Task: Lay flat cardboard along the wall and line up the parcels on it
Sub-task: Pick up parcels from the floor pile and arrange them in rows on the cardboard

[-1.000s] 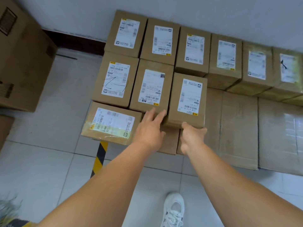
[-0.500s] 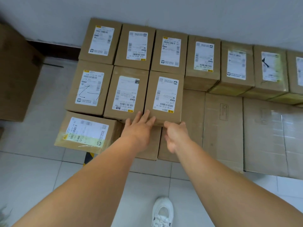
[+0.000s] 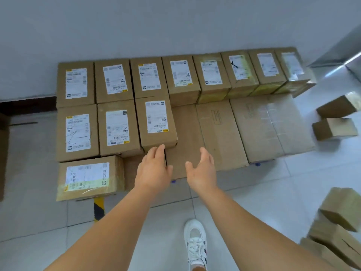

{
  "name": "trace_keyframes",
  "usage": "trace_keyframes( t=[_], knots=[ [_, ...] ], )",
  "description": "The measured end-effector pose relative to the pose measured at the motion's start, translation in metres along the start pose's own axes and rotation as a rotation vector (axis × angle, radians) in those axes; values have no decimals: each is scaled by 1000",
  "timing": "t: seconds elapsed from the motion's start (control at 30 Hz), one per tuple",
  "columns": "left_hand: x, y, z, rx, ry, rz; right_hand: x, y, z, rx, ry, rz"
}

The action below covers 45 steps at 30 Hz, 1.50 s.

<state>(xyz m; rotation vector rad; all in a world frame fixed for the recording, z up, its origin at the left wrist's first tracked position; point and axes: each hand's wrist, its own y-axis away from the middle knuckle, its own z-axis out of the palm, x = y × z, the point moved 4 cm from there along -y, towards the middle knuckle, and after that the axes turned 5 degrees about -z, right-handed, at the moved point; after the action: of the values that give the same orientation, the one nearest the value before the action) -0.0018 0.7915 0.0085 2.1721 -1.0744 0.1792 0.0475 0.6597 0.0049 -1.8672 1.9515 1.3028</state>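
Observation:
Flat cardboard [image 3: 220, 133] lies on the floor along the grey wall. Several labelled brown parcels stand on it: a back row [image 3: 181, 77] against the wall, a second row of three, and one lone parcel [image 3: 88, 177] in front at the left. The rightmost second-row parcel [image 3: 156, 122] has my left hand [image 3: 154, 169] at its near edge, fingertips touching it, palm down, holding nothing. My right hand [image 3: 201, 169] hovers over the bare cardboard, fingers spread and empty.
Loose parcels lie on the white tiles at the right [image 3: 336, 128] and in a pile at the lower right [image 3: 340, 227]. A large box [image 3: 3, 153] stands at the left edge. My white shoe [image 3: 195, 243] and yellow-black floor tape [image 3: 98, 208] are in front.
Both hands have drawn back from the rightmost second-row parcel; the right hand has come off it and opened over the cardboard. My view has swung right, showing more parcels there.

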Motion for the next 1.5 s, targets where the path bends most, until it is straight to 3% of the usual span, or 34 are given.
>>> trace_keyframes(
  t=[0.37,0.83,0.93,1.07,1.17,1.33,1.5],
  knots=[
    [50,130,66,-240,12,185,102,151,-72,254,-191,317],
    [74,278,252,-544,-300,437,309,305,-94,423,-360,702],
    [71,310,302,-662,-387,551,364,335,-91,427,-387,754],
    [60,335,371,-695,-522,626,443,366,-74,398,-401,789],
    [36,337,420,-660,-547,514,499,382,-51,350,-402,792],
    [-23,332,478,-551,-285,15,572,396,9,248,-423,810],
    [-79,334,543,-602,-252,-128,619,380,72,152,-459,778]
  ],
)
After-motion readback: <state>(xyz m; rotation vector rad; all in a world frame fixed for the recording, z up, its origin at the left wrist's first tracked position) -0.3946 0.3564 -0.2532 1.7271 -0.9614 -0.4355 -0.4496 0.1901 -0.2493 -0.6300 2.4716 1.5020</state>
